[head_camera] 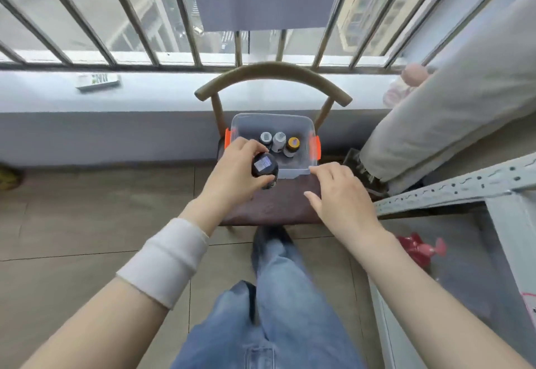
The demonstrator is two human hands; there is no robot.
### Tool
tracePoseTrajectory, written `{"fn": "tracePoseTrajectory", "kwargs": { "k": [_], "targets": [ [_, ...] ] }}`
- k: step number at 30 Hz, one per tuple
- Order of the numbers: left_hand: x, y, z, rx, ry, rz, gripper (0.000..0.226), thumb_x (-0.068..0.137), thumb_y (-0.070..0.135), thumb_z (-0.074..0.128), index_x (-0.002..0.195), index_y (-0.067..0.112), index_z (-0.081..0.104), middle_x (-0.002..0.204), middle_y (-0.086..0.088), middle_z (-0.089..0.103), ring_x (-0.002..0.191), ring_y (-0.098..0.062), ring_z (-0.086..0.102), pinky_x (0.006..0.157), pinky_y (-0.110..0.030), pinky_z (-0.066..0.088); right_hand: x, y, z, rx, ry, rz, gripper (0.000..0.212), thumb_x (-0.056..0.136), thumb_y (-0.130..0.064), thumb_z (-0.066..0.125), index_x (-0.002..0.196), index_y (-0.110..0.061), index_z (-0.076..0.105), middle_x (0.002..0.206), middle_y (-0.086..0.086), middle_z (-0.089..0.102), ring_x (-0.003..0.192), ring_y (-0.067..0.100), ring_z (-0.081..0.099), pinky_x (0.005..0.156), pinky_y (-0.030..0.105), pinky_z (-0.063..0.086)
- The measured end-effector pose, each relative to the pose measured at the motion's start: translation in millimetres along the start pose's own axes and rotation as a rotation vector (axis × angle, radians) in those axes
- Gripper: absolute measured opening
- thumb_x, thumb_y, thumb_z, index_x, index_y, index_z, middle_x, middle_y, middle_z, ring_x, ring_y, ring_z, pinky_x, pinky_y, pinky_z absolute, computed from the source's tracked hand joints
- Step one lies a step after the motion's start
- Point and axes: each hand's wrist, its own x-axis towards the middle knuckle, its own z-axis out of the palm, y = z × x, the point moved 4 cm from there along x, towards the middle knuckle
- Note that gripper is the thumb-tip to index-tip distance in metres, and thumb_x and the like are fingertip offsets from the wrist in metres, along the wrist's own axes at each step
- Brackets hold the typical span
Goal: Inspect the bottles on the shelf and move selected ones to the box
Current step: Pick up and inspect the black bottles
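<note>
1. Your left hand [232, 171] is clamped on the small dark round bottle [264, 167]. The fingers curl over its far side and the thumb presses its near side, just below the labelled cap.
2. The bottle looks rigid and smooth-sided, though you cannot tell glass from hard plastic here. Treat it as light, probably slick, and breakable if it is glass. Keep your hold on the body rather than the cap, which could turn or come loose.
3. The bottle is wholly in your left hand, with the top of its cap facing up at you. It hangs over the near left corner of the clear plastic box with orange latches [272, 117], about at the near rim and not yet set down inside.
4. The box sits on the wooden chair with a dark cushioned seat [272, 69], straight ahead of you. Inside it, three small bottles [279, 140] stand upright in a row, just beyond the one you hold. Lower yours on the near side of that row, so that hard bottles do not knock together.
5. Your right hand [339, 194] is spread and holds nothing. Its fingertips are at the near right rim of the box, but you cannot tell whether they touch it. From there it could steady the light box.
6. The grey perforated metal shelf [464, 191] stands to your right, well apart from the bottle.
</note>
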Motion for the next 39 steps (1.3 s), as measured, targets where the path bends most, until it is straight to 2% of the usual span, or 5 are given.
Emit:
{"fn": "tracePoseTrajectory", "kwargs": {
  "k": [7, 12, 18, 27, 39],
  "targets": [
    [94, -66, 46, 0.030, -0.051, -0.195, 0.045, 0.074, 0.015, 0.075, 0.113, 0.014, 0.053, 0.115, -0.006, 0.048, 0.114, -0.021, 0.043, 0.086, -0.022, 0.034, 96, 29, 64, 0.052, -0.121, -0.012, 0.049, 0.057, -0.017, 0.085, 0.100, -0.002, 0.064, 0.091, 0.015, 0.065, 0.083, 0.035, 0.064, 0.061, 0.040, 0.056],
    [162, -122, 91, 0.097, 0.023, -0.225, 0.042, 0.071, 0.010, 0.076, 0.108, 0.009, 0.056, 0.110, -0.009, 0.051, 0.111, -0.023, 0.041, 0.086, -0.013, 0.024, 161, 53, 142, 0.103, -0.189, 0.037, 0.049, 0.062, -0.016, 0.083, 0.104, -0.001, 0.063, 0.095, 0.017, 0.064, 0.089, 0.038, 0.062, 0.074, 0.042, 0.054],
    [210, -190, 163, 0.134, 0.023, -0.298, 0.044, 0.069, -0.004, 0.073, 0.110, 0.003, 0.058, 0.110, -0.017, 0.052, 0.105, -0.034, 0.049, 0.082, -0.042, 0.048, 207, 76, 230, 0.120, -0.252, 0.044, 0.046, 0.067, -0.017, 0.080, 0.107, -0.001, 0.062, 0.098, 0.017, 0.063, 0.089, 0.037, 0.061, 0.072, 0.043, 0.054],
    [235, -228, 198, 0.300, 0.028, -0.328, 0.043, 0.064, -0.016, 0.066, 0.101, 0.004, 0.058, 0.100, -0.018, 0.055, 0.093, -0.036, 0.053, 0.062, -0.038, 0.048, 223, 91, 271, 0.227, -0.250, 0.141, 0.042, 0.074, -0.013, 0.074, 0.111, 0.001, 0.059, 0.109, 0.020, 0.060, 0.108, 0.041, 0.055, 0.083, 0.048, 0.052],
    [228, -170, 158, 0.573, -0.263, -0.215, 0.041, 0.088, 0.022, 0.060, 0.123, 0.009, 0.043, 0.127, -0.012, 0.042, 0.116, -0.029, 0.039, 0.076, -0.032, 0.038, 216, 94, 245, 0.169, -0.228, 0.138, 0.040, 0.077, -0.015, 0.070, 0.111, 0.002, 0.059, 0.110, 0.023, 0.059, 0.102, 0.042, 0.055, 0.086, 0.046, 0.046]
  ]
}}
